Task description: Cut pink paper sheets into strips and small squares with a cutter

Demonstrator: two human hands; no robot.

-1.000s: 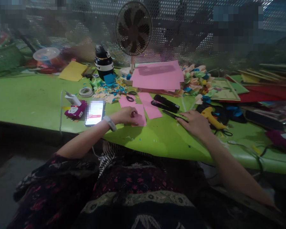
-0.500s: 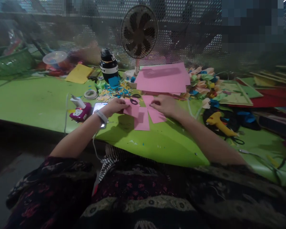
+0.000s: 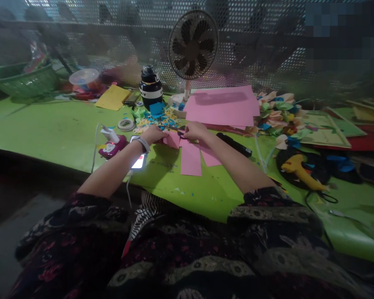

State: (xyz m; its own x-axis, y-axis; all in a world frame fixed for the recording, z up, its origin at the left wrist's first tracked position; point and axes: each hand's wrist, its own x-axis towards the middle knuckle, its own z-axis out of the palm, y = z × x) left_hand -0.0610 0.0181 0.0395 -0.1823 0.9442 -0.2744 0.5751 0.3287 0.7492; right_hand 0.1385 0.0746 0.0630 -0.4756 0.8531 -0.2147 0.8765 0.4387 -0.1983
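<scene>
My left hand [image 3: 154,134] and my right hand [image 3: 195,130] meet over a small pink paper piece [image 3: 173,139] near the middle of the green table [image 3: 59,133]; both pinch its edges. Two more pink paper strips lie just in front, one [image 3: 190,159] towards me and one [image 3: 210,156] under my right forearm. A white band is on my left wrist. The scissors seen earlier by my hands are mostly hidden behind them.
A phone [image 3: 139,161] glows under my left wrist beside a magenta tape dispenser [image 3: 112,146]. Behind stand a black bottle [image 3: 151,87], a desk fan [image 3: 193,45], large pink sheets [image 3: 224,106] and paper scraps. A black stapler [image 3: 235,144] and yellow glue gun [image 3: 301,172] lie right.
My right hand left the black tool at the right and came left to the pink pieces. My left hand moved up off the lower strip. Both now grip one small pink piece.
</scene>
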